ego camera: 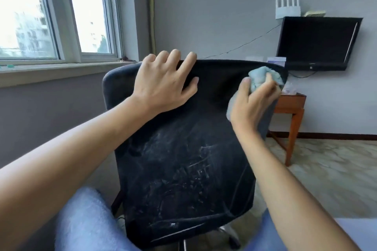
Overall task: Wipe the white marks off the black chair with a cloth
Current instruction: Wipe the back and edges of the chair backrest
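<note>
The black chair (216, 91) faces away from me, its backrest filling the middle of the view. Smeared white marks (195, 171) cover the lower half of the backrest. My left hand (163, 85) rests on the top of the backrest, fingers draped over the upper edge. My right hand (253, 102) grips a bunched light blue cloth (263, 76) and holds it against the chair's upper right corner.
A wooden side table (291, 108) stands behind the chair on the right, under a wall-mounted black screen (316, 40) with a white router (287, 9) above it. A window (51, 12) and sill lie to the left. My knees in blue fabric (87, 222) are below.
</note>
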Available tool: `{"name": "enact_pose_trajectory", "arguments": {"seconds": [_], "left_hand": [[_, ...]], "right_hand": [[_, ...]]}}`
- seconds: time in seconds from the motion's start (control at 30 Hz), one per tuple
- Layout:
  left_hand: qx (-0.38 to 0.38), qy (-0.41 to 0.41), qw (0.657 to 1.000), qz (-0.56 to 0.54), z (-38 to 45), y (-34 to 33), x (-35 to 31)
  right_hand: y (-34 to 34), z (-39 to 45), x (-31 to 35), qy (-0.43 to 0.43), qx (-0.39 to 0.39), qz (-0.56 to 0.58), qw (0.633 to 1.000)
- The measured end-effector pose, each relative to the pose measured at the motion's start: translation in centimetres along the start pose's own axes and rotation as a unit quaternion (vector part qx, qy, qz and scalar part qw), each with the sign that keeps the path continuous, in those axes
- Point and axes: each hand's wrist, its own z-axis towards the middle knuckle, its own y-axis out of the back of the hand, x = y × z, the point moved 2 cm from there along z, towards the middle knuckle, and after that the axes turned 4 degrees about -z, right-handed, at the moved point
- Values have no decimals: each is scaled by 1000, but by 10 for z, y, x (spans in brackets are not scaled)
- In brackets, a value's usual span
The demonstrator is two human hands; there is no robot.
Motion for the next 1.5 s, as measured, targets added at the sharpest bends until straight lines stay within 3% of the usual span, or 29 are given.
{"name": "enact_pose_trajectory", "arguments": {"seconds": [0.03,0.1,0.2,0.27,0.37,0.5,0.6,0.7,0.77,0.87,0.97,1.03,1.1,1.17,1.23,1.33,1.43,1.5], "left_hand": [[-26,2,1000,4,2,-3,-3],[-64,4,998,7,2,-6,-4],[-101,3,995,26,1,-11,0],[-119,10,992,46,-1,-15,10],[-130,14,990,55,-5,-20,22],[-113,16,993,35,-8,-28,32],[-97,15,995,10,-8,-34,37],[-81,13,996,-21,-5,-38,36],[-72,12,997,-36,-5,-41,36],[-38,21,997,-59,-5,-50,38],[1,31,996,-82,-6,-61,43],[17,32,995,-97,-4,-67,45],[28,35,994,-103,-2,-70,43],[27,35,993,-109,1,-72,38],[25,30,992,-118,4,-72,32],[32,27,991,-130,9,-70,26],[44,34,989,-138,10,-70,23],[55,42,987,-146,11,-69,22]], "right_hand": [[-10,-17,10,6,-9,20,1000],[-26,-60,28,99,21,42,994],[-32,-100,33,322,124,10,939],[-32,-90,21,395,128,-28,909],[-21,-55,1,335,106,-71,934],[-2,-6,-34,149,58,-110,981],[4,29,-53,-18,-1,-58,998],[-3,30,-51,-102,-33,-12,994],[-13,12,-41,-84,-25,-5,996],[-31,-32,-34,67,51,-25,996],[-37,-65,-38,281,150,-111,941],[-31,-51,-51,365,169,-169,900],[-16,-21,-72,336,147,-206,907],[2,21,-94,206,89,-202,953],[14,55,-110,88,63,-195,975],[7,60,-122,47,109,-207,971],[6,0,-148,42,153,-243,957],[15,-48,-175,-39,205,-269,940]]}}
